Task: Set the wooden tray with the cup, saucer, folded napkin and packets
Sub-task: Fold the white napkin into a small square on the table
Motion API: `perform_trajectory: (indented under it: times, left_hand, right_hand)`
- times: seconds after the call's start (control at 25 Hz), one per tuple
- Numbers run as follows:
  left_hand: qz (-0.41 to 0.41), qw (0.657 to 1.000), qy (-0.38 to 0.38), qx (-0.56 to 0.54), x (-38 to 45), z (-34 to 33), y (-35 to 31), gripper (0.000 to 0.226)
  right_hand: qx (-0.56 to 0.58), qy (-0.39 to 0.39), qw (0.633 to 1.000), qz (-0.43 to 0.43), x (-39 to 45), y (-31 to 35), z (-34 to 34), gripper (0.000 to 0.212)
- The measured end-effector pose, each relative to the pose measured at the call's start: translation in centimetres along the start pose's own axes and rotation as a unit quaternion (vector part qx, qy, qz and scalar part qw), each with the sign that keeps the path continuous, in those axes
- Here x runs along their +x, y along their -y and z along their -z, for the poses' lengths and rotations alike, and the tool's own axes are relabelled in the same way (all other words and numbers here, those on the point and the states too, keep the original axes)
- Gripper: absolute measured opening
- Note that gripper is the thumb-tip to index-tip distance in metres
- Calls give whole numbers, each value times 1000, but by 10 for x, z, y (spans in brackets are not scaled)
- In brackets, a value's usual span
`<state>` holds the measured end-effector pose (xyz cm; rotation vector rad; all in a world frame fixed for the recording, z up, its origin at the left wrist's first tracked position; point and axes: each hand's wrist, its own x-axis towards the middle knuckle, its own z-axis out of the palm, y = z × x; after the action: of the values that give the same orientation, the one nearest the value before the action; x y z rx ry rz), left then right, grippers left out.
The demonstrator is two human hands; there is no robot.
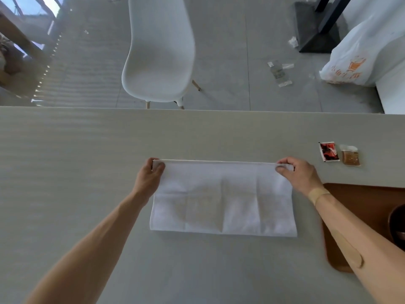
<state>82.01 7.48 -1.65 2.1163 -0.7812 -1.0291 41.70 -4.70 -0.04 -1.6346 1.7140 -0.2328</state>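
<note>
A white napkin [223,200] lies flat on the pale table in front of me, showing fold creases. My left hand [150,175] pinches its far left corner and my right hand [298,172] pinches its far right corner. To the right, a red packet [328,151] and a brown packet [350,156] lie side by side on the table. The wooden tray [363,205] sits at the right edge, partly under my right forearm. A dark round object [397,224], cut off by the frame, rests on the tray.
The table's far edge [197,109] runs across the middle of the view. Behind it stands a white chair [160,51]. A white plastic bag [359,55] and scraps of litter [279,72] lie on the floor at the right.
</note>
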Motion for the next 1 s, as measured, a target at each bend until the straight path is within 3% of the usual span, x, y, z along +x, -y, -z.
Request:
perform_trajectory:
  times: [0.32,0.48,0.64,0.72,0.8,0.88,1.0]
  left_hand:
    - [-4,993,-62,103,20,-16,5,12]
    - [-34,966,-100,237,20,-18,10,16]
    - [-36,949,-118,290,12,-17,5,28]
    - [-92,933,-132,323,-2,-23,1,35]
    - [-219,905,-109,348,-31,-41,2,33]
    - [-335,872,-42,355,-67,-71,10,33]
    - [-363,847,42,387,-110,-116,24,49]
  right_hand:
    - [-79,-48,996,-1,18,-10,-24,8]
    - [-152,-94,984,25,11,-10,-31,11]
    - [-194,-133,972,8,1,-6,-34,29]
    - [-223,-167,959,43,-11,2,-39,43]
    - [-244,-175,942,152,-35,12,-57,44]
    - [-263,-121,924,251,-65,21,-89,48]
    - [-282,-35,919,274,-101,27,-134,55]
